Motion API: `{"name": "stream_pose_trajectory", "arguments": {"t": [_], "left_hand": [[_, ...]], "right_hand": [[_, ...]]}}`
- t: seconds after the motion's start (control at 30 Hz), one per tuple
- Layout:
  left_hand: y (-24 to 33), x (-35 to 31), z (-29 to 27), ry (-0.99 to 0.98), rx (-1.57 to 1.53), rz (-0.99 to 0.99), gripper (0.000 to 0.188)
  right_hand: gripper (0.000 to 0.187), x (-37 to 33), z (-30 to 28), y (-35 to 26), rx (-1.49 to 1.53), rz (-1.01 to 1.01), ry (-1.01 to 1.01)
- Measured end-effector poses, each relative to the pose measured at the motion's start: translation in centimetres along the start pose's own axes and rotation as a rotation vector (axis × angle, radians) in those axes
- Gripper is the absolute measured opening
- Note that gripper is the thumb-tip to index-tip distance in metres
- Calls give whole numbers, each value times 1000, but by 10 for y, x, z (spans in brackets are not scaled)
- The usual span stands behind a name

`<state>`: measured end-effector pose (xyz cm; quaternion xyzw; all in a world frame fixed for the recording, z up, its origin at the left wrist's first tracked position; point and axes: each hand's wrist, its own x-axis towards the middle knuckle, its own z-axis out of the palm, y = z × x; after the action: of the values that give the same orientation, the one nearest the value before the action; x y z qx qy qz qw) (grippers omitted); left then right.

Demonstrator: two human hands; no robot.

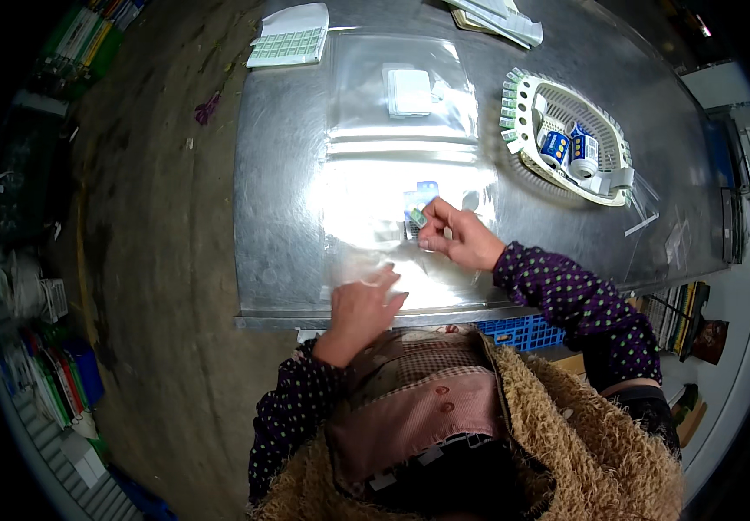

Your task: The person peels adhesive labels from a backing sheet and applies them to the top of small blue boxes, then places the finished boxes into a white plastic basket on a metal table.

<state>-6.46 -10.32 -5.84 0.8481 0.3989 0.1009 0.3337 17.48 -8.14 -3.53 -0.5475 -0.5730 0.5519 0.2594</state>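
Note:
A clear plastic bag (353,213) lies flat on the metal table in front of me, shiny with glare. My right hand (460,236) is over its middle, thumb and fingertips pinched on a small green-and-white sticker (418,218). Just beyond the fingertips, a blue-and-white printed label (425,189) shows on the bag. My left hand (363,306) rests near the bag's close edge with its fingers spread, holding nothing. Farther off lies another clear bag (353,78), with a small stack of white cards (410,93) on it.
To the right stands a white plastic basket (611,130), green-and-white stickers along its rim, blue-and-white rolls (555,148) inside. A sheet of green stickers (288,45) lies at the table's far left corner, papers (501,22) at the back. Below the table's edge is a blue crate (523,333).

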Motion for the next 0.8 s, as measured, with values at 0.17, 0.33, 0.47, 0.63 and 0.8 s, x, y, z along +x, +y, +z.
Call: {"name": "stream_pose_trajectory", "arguments": {"t": [0.17,0.33,0.47,0.63,0.8], "left_hand": [[2,9,-7,-112,104,-102,28],[-10,7,-2,-61,45,-116,26],[-8,8,-2,-76,18,-96,27],[-6,7,-4,-58,5,-104,26],[-8,6,-2,-52,-5,-124,25]], "right_hand": [[23,105,-140,-57,-311,-436,665],[28,64,-55,-68,-335,69,103],[27,66,-36,6,-325,122,11],[25,77,-34,3,-559,91,-21],[27,83,-36,4,-628,96,-39]]}}
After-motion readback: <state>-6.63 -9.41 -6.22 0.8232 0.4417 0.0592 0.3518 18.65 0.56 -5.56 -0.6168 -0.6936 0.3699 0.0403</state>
